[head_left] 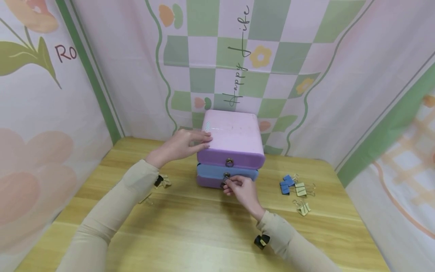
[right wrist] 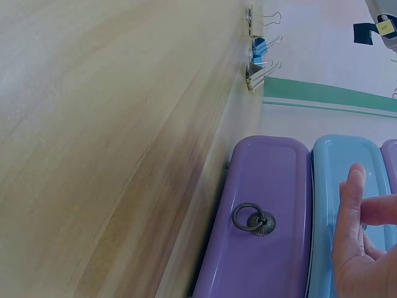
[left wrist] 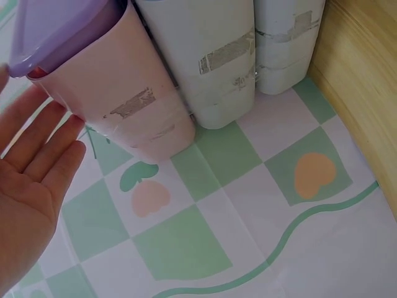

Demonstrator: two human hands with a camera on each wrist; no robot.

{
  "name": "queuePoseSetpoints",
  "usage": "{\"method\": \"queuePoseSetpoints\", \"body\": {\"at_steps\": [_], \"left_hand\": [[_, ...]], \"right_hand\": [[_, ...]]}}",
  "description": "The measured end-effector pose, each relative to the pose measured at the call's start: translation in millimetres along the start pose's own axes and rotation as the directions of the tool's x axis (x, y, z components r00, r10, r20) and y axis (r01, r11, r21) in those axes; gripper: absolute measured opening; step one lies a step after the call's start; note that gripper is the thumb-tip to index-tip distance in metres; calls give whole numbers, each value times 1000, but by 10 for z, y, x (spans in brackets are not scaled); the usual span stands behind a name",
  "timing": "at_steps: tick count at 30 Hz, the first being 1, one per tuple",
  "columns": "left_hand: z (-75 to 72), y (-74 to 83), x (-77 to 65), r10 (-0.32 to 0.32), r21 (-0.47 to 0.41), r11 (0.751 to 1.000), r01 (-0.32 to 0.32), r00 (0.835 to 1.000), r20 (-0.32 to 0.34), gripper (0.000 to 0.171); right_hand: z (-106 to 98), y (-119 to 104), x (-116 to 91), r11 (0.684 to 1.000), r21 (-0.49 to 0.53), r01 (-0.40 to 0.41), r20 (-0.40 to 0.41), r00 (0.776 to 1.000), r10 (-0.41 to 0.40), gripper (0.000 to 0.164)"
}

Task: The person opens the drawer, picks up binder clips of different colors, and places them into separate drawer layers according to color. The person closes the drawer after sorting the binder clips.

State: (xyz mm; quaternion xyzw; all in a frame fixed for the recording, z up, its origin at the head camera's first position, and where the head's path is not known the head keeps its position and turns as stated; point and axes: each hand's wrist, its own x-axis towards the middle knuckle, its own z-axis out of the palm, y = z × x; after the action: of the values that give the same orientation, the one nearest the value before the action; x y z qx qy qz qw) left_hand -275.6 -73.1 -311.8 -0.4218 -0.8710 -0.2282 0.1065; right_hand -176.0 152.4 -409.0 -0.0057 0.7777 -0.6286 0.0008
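Observation:
A small stacked chest of drawers stands at the table's back, with a pink top case [head_left: 234, 130]. Its fronts run from a purple top drawer [head_left: 210, 158] through a blue middle drawer [head_left: 246, 174] to a purple bottom drawer [head_left: 209, 183]. My left hand [head_left: 185, 142] rests on the pink case's left edge, fingers extended. At the blue front, my right hand [head_left: 242, 190] pinches the metal ring pull [head_left: 226, 175] between thumb and fingers; in the right wrist view those fingers hide most of it. The bottom drawer's ring pull [right wrist: 248, 217] hangs free in that view.
On the table's right lie blue binder clips [head_left: 285, 187] and cream binder clips [head_left: 301, 189]. More cream clips [head_left: 165, 181] lie on the left, near my left forearm. A printed checkered curtain [head_left: 234, 81] hangs right behind the chest.

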Motion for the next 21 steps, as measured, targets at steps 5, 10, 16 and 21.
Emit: {"method": "queuePoseSetpoints", "body": {"at_steps": [5, 10, 16, 21], "left_hand": [[2, -3, -3, 2, 2, 1000, -2, 1000, 11, 42], [11, -16, -1, 8, 23, 1000, -8, 1000, 5, 43], [17, -21, -5, 13, 23, 1000, -12, 1000, -5, 42], [20, -24, -2, 3, 18, 1000, -3, 1000, 3, 42]], "right_hand": [[-2, 3, 1, 1000, 4, 3, 2, 1000, -3, 18], [-6, 3, 0, 1000, 13, 5, 2, 1000, -5, 18], [-3, -13, -13, 1000, 7, 3, -7, 1000, -3, 18], [13, -61, -62, 1000, -7, 14, -11, 1000, -14, 17]]}}
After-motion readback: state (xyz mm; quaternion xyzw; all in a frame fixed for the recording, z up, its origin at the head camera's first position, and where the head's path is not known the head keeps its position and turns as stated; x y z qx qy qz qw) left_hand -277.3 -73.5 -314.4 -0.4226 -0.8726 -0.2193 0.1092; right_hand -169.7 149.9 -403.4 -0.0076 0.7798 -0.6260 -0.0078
